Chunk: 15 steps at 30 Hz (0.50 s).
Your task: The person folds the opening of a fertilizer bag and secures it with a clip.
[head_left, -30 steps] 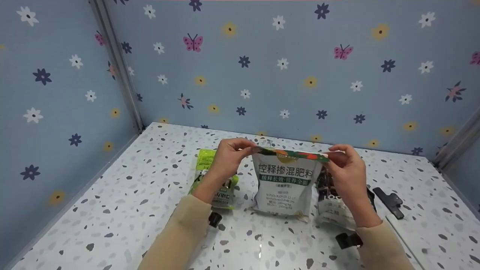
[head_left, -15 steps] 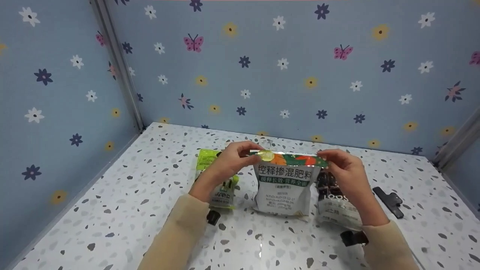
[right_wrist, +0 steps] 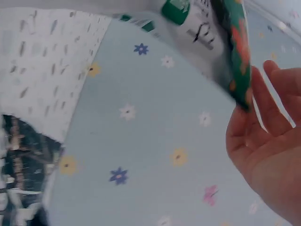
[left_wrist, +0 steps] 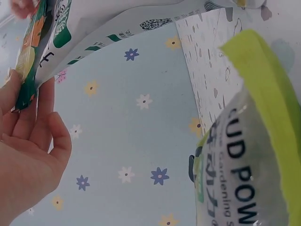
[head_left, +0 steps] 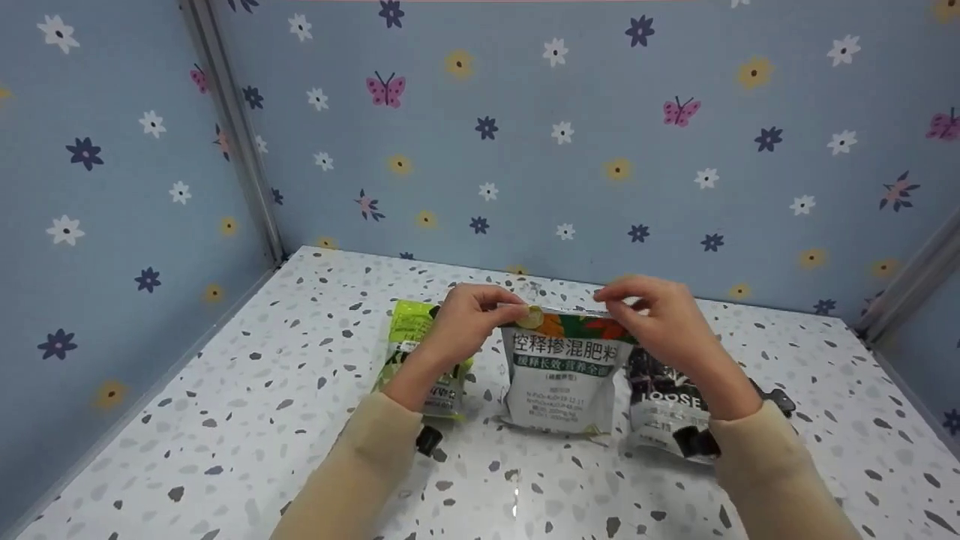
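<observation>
A white fertilizer bag (head_left: 566, 390) with a green and orange band stands upright on the table, its top folded over. My left hand (head_left: 465, 319) pinches the left end of the folded top. In the left wrist view its thumb and fingers lie on either side of the edge. At the right end, my right hand (head_left: 660, 315) touches the bag's corner with its fingers. Its thumb looks apart from the bag in the right wrist view, which is blurred. A lime-green bag (head_left: 409, 319) stands behind my left wrist. A dark and white bag (head_left: 667, 416) is partly hidden by my right hand.
Black clips lie about: one clip (head_left: 429, 440) near my left sleeve, another clip (head_left: 694, 442) in front of the dark bag, and a third clip (head_left: 780, 401) partly behind my right wrist. A flowered wall (head_left: 525, 165) rises behind the speckled table (head_left: 315, 300).
The folded top has tipped forward, showing more of its coloured band. My right hand has moved left along the fold, covering the third clip. The left hand has stayed at its end.
</observation>
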Motion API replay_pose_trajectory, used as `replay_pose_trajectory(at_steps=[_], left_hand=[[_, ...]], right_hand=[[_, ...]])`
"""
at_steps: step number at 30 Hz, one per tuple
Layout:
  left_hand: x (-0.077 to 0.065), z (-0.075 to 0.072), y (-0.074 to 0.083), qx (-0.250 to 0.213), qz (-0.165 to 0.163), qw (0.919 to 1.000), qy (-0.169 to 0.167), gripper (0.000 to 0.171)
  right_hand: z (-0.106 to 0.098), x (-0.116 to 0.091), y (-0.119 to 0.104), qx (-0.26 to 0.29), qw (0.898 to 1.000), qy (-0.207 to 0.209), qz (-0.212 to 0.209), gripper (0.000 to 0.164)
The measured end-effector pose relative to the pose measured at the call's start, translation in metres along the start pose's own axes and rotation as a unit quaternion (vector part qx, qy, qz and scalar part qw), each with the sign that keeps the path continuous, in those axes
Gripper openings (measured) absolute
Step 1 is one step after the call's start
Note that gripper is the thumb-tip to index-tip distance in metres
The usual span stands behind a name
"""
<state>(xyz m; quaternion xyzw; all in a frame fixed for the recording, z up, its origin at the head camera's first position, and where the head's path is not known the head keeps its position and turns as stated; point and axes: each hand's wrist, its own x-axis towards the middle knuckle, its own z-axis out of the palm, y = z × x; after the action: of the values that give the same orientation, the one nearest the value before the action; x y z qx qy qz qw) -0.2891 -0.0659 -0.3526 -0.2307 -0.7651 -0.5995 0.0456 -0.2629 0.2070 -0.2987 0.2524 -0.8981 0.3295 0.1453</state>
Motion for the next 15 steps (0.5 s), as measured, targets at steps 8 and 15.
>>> replay_pose_trajectory(at_steps=[8,15], left_hand=[[0.002,-0.005,0.008,0.047,-0.013,0.9987,-0.016,0.014],[0.009,-0.005,0.021,0.179,0.007,0.9818,-0.064,0.016]], right_hand=[[0.038,0.035,-0.04,-0.134,0.986,-0.079,-0.063,0.016],[0.048,0.036,-0.036,-0.149,0.986,-0.036,-0.07,0.013]])
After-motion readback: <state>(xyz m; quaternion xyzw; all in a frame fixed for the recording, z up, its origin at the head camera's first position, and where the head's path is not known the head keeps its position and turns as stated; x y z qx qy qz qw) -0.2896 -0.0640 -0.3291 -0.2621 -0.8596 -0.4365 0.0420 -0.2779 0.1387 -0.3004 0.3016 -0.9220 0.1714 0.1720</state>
